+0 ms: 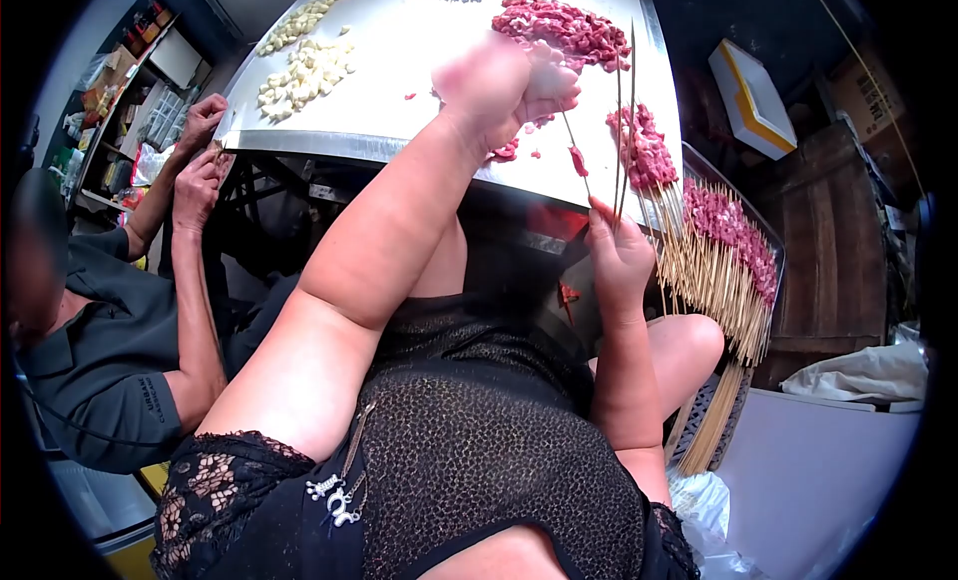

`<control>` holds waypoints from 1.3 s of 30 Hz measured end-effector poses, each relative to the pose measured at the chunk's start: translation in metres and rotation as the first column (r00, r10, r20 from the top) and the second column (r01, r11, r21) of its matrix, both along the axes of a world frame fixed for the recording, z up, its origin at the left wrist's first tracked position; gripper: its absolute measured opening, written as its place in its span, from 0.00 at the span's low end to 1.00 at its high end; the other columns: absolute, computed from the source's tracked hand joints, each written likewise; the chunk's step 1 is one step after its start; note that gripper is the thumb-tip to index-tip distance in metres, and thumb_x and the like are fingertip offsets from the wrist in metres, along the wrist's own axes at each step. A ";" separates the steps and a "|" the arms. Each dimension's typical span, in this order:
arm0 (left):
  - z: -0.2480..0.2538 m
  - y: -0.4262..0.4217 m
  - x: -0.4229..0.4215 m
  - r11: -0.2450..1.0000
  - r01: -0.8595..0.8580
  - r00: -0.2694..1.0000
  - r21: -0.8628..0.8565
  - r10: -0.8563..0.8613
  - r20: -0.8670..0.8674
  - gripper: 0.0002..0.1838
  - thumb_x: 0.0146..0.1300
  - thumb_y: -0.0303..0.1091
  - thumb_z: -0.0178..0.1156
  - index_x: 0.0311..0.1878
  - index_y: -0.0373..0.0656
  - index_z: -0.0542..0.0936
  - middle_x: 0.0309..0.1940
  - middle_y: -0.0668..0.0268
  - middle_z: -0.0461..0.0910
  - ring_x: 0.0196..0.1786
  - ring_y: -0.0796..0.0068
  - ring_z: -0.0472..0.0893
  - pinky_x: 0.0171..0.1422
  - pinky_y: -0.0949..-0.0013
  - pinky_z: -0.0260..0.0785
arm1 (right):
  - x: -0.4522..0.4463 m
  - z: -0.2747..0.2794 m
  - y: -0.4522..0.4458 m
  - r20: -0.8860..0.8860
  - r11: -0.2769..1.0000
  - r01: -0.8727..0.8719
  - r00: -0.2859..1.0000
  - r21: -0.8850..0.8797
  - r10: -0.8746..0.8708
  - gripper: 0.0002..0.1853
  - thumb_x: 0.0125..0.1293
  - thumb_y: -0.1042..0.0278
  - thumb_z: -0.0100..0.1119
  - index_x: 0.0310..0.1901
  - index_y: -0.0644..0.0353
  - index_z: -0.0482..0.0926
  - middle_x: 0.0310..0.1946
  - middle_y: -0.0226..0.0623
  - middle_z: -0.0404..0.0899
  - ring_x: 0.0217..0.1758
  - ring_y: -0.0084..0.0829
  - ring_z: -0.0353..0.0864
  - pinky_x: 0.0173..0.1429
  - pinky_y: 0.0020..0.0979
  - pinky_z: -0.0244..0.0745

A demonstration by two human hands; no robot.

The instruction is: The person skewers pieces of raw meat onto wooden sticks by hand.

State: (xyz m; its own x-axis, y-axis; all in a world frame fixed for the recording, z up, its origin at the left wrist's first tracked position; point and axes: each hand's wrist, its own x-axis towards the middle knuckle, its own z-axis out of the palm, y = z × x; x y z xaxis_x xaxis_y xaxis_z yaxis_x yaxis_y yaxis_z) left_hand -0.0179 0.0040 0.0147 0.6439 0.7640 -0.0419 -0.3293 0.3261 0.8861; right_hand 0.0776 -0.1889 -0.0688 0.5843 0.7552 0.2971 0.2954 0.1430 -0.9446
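Note:
My right hand [621, 256] is closed around several thin bamboo skewers [620, 131]. One of them slants toward my other hand with a small piece of red meat [578, 161] on it. At that skewer's upper end, the fingers of my left hand [509, 86] are curled together over the table; what they pinch is hidden. A pile of cut raw meat [564, 31] lies just beyond the left hand, and a few scraps sit under it. Right of my hands, loaded meat skewers [644, 151] rest at the table's edge, sticks pointing toward me.
The white table [389, 126] also bears peeled garlic cloves [304, 76]. A tray [778, 281] of meat skewers stands at right, with bare sticks [717, 420] below. Another person [120, 321] sits at left, hands by the table corner. A white-and-yellow box [753, 96] is at upper right.

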 end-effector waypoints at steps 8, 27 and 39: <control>-0.005 0.008 -0.003 0.992 -0.028 0.977 -0.126 0.054 0.204 0.14 0.71 0.37 0.43 0.47 0.36 0.71 0.39 0.50 0.80 0.47 0.57 0.81 0.52 0.57 0.76 | -0.003 0.003 -0.001 0.016 1.000 0.021 1.000 -0.024 -0.020 0.11 0.63 0.73 0.57 0.45 0.65 0.80 0.25 0.25 0.75 0.27 0.14 0.70 0.33 0.17 0.66; -0.009 0.007 -0.002 1.000 0.020 0.977 -0.002 -0.019 0.211 0.14 0.69 0.37 0.49 0.49 0.37 0.71 0.41 0.52 0.80 0.43 0.58 0.82 0.44 0.62 0.77 | -0.001 0.010 -0.004 -0.047 0.998 0.007 0.999 -0.055 -0.009 0.11 0.64 0.73 0.56 0.46 0.64 0.80 0.27 0.23 0.75 0.29 0.13 0.69 0.35 0.16 0.65; -0.008 0.003 -0.005 0.998 0.068 0.994 0.015 -0.069 0.086 0.13 0.69 0.36 0.49 0.47 0.36 0.73 0.38 0.53 0.81 0.42 0.57 0.83 0.46 0.62 0.78 | 0.011 0.000 -0.005 0.192 0.999 0.046 0.980 0.004 -0.046 0.10 0.62 0.74 0.58 0.44 0.63 0.81 0.24 0.24 0.75 0.26 0.14 0.70 0.33 0.17 0.66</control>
State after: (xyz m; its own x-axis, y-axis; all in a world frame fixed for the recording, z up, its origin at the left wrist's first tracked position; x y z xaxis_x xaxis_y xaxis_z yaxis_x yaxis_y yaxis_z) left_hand -0.0229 0.0074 0.0071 0.6954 0.7182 0.0253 -0.3825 0.3402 0.8591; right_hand 0.0884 -0.1941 -0.0693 0.5502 0.7291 0.4071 0.4776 0.1251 -0.8696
